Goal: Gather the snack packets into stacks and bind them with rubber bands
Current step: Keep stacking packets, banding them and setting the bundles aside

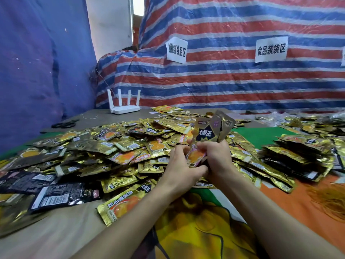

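Both hands meet just right of the loose heap of gold snack packets (112, 150), at its near edge. The left hand (182, 165) and right hand (216, 157) curl round the lower half of a small fan of packets (209, 131), which stands upright with its tops splayed apart. We see only the backs of the hands. The fingertips are buried among the foil, so we cannot tell whether a band is on the fan.

Right of the heap, across a green strip of cloth (257, 135), lies a second pile of packets (291, 161); its far side is cut off by the frame. Nearer than that pile, at the right edge, sits a tangle of thin yellowish bands (328, 200), too blurred to make out singly. A few black packets (56, 195) lie on the heap's near left side, and the left edge of the frame cuts the heap itself.

Behind the heap stand a white four-antenna router (124, 107) and dark scissors (64, 124), the latter dim. A striped tarpaulin (224, 81) walls off the back, bearing two paper labels (176, 50).

Open room: the printed cloth (196, 221) on the near side of the heap, under our forearms, and the green strip.
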### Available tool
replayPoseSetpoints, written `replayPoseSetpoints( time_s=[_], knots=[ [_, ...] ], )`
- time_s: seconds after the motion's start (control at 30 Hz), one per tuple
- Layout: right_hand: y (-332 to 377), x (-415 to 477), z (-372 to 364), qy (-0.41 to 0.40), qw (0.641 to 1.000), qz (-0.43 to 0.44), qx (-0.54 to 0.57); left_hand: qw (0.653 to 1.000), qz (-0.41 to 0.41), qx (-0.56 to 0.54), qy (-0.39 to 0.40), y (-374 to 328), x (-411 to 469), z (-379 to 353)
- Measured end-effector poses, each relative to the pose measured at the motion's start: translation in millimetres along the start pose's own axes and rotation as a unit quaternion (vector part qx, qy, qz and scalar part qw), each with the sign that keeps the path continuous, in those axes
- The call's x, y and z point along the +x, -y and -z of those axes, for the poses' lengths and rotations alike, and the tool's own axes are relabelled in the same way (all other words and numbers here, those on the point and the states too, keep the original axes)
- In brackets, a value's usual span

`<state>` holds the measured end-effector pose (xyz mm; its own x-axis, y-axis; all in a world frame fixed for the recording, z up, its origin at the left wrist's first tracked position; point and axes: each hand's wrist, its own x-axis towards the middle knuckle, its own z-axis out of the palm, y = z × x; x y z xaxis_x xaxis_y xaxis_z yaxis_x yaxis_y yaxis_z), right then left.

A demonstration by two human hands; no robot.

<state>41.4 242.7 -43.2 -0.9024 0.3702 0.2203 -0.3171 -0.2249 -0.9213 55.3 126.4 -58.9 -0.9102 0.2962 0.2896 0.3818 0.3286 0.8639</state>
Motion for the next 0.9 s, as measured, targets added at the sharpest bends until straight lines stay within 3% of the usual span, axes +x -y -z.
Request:
replayPoseSetpoints(
  time_s=[0.1, 0.2, 0.37, 0.47, 0.53, 0.63, 0.7, 0.8, 0.9],
  knots=[
    [2.2, -4.5, 1.9, -0.01, 0.997, 0.063, -0.046, 0.988, 0.016, -0.12, 0.091, -2.2, -1.5, 3.2],
    [0.8, -12.1, -5.5, 0.059, 0.994, 0.08, -0.055, 0.985, 0.031, -0.164, 0.051, -4.0, 0.7, 2.0],
    [0.9, -16.7, -10.9, 0.178, 0.981, 0.028, -0.065, 0.998, -0.027, -0.046, -0.028, 4.3, 3.9, 10.1],
    [2.1, -18.2, -11.4, 0.201, 0.976, 0.009, -0.078, 0.999, -0.047, 0.0, -0.025, 7.2, 3.1, 14.0],
    [2.0, -18.7, -9.9, 0.203, 0.975, -0.004, -0.087, 0.999, -0.036, -0.002, 0.019, 7.4, 5.3, 15.0],
    [1.1, -19.1, -5.4, 0.226, 0.965, -0.024, -0.131, 0.986, 0.001, -0.094, 0.136, 10.1, 5.9, 21.3],
    [-0.1, -23.4, -3.6, 0.233, 0.962, -0.026, -0.14, 0.982, 0.005, -0.092, 0.166, 15.6, 2.6, 24.1],
    [2.2, -29.0, -4.4, 0.228, 0.965, -0.022, -0.131, 0.991, -0.042, -0.046, 0.118, 15.5, -2.4, 19.7],
    [7.9, -29.5, -6.2, 0.228, 0.966, 0.017, -0.12, 0.989, -0.083, -0.119, 0.04, 3.8, -0.2, 15.7]
  ],
)
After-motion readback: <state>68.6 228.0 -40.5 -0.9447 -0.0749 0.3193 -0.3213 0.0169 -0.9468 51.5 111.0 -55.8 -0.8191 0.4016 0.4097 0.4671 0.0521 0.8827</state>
